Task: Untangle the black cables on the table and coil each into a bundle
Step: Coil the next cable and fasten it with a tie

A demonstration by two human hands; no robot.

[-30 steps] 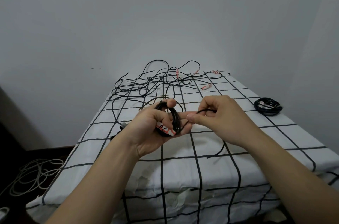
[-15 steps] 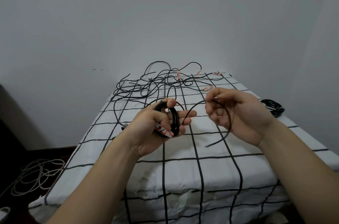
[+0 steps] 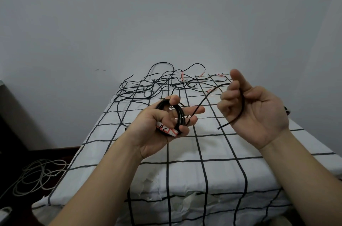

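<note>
Over the middle of the table (image 3: 218, 148), the left hand (image 3: 157, 133) grips a near-finished coil (image 3: 179, 114) of black cable under its thumb. The right hand (image 3: 259, 112), palm up, curls its fingers loosely round the short free tail (image 3: 239, 112). It looks like the last wrap: that tail wants tucking round the coil, and then there is the tangle (image 3: 157, 85) at the far edge.

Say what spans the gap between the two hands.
Head view: a loose black cable strand, from the coil in the left hand to the right hand.
</note>
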